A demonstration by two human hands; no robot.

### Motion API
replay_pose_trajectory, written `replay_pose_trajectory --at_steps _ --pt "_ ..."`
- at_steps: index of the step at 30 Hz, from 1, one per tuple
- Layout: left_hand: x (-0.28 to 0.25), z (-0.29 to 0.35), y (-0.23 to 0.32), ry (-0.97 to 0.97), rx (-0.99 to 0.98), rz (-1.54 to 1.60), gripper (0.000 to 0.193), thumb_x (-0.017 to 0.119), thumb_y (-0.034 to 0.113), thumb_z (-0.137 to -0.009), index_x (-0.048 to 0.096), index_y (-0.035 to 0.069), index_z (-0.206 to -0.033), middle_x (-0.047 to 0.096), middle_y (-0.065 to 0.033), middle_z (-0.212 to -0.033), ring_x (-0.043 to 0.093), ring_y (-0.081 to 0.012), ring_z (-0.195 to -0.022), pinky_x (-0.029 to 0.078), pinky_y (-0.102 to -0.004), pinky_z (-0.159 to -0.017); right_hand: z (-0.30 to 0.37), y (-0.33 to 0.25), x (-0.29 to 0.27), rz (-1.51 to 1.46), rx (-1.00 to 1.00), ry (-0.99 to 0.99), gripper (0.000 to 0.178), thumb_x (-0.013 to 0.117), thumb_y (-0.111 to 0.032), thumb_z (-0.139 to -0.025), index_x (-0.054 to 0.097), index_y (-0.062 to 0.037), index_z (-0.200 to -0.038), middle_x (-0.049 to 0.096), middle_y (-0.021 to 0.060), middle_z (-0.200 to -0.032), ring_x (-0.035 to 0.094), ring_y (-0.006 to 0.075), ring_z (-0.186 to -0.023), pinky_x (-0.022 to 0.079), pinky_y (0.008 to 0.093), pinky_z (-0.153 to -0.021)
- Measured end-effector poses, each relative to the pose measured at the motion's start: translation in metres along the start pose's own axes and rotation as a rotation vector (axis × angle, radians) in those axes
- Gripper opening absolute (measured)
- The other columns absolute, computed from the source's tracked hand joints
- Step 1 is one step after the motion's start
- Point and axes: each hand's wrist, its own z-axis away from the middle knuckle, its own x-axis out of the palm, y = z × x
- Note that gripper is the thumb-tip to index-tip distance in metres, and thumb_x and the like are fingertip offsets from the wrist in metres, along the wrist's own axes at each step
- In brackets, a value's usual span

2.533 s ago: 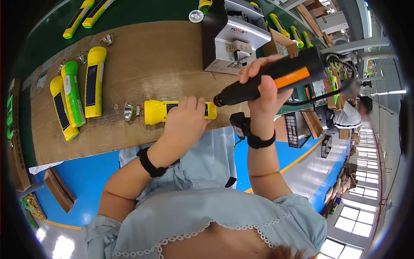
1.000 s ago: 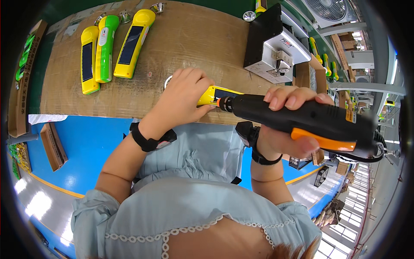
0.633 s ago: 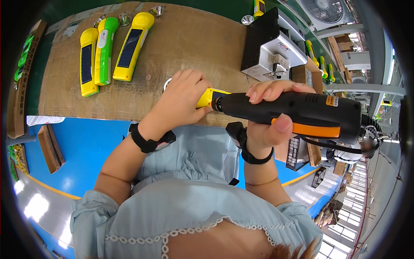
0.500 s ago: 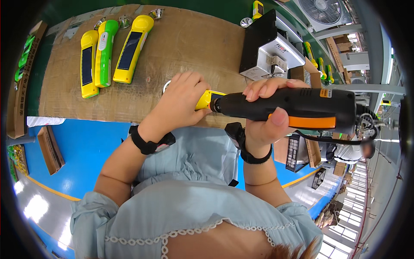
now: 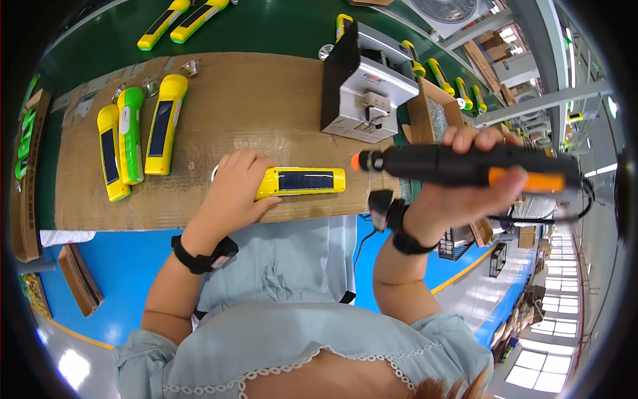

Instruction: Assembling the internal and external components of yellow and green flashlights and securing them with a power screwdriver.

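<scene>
Screwdriver drawn clear of yellow flashlight | right grip round screwdriver | left grip clasps flashlight, left end mostly hidden

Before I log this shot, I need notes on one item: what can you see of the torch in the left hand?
The torch is yellow and plastic-looking, with a long dark panel facing up. It lies left to right on the cardboard, toward the person's side. The left hand grips and hides its left part; the right end is uncovered.
</scene>
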Motion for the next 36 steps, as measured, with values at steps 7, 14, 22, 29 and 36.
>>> replay_pose_trajectory --at_steps 7,14,22,29,36 --pt "-0.01 -0.001 0.005 -0.113 -0.042 0.025 0.053 0.073 0.01 -0.064 0.051 0.005 -0.112 0.049 -0.0147 -0.106 0.046 -0.0342 -0.103 0.035 -0.0414 -0.091 -0.054 0.056 -0.027 0.38 -0.217 0.068 0.033 0.066 -0.019 -0.085 0.045 0.0023 -0.099 0.058 0.0113 -0.073 0.058 0.0193 -0.056 0.05 0.031 -0.054" --pt "-0.013 0.001 0.011 -0.151 -0.075 -0.011 0.055 0.07 0.002 -0.062 0.05 0.006 -0.114 0.047 -0.0159 -0.108 0.044 -0.0353 -0.105 0.035 -0.0407 -0.091 -0.067 0.066 -0.031 0.424 -0.012 -0.026 0.021 0.063 -0.01 -0.085 0.047 0.002 -0.093 0.057 0.0114 -0.07 0.057 0.0196 -0.055 0.051 0.0333 -0.052" --pt "-0.011 0.005 0.01 -0.066 -0.065 -0.128 0.05 0.056 -0.004 -0.064 0.051 0.004 -0.113 0.045 -0.018 -0.104 0.043 -0.0369 -0.1 0.036 -0.043 -0.089 -0.002 0.034 -0.014 -0.055 0.284 -0.153 0.043 0.057 -0.041 -0.085 0.047 -0.0059 -0.107 0.052 0.0084 -0.077 0.052 0.0202 -0.063 0.045 0.0351 -0.061" --pt "-0.004 0.009 0.007 -0.015 -0.062 -0.11 0.05 0.055 -0.005 -0.063 0.051 0.004 -0.112 0.045 -0.0177 -0.103 0.044 -0.0367 -0.101 0.036 -0.0432 -0.09 0.031 0.031 0.023 -0.194 0.318 -0.254 0.057 0.07 -0.037 -0.08 0.036 -0.0067 -0.114 0.054 0.0119 -0.081 0.057 0.0236 -0.067 0.05 0.0376 -0.064" --pt "-0.004 0.013 0.004 0.025 -0.066 -0.093 0.05 0.057 -0.003 -0.063 0.051 0.004 -0.112 0.045 -0.0176 -0.105 0.044 -0.037 -0.101 0.037 -0.0429 -0.089 0.042 0.051 0.036 -0.168 0.323 -0.259 0.045 0.067 -0.021 -0.08 0.038 -0.0047 -0.111 0.054 0.0121 -0.079 0.057 0.0221 -0.066 0.05 0.0342 -0.063"
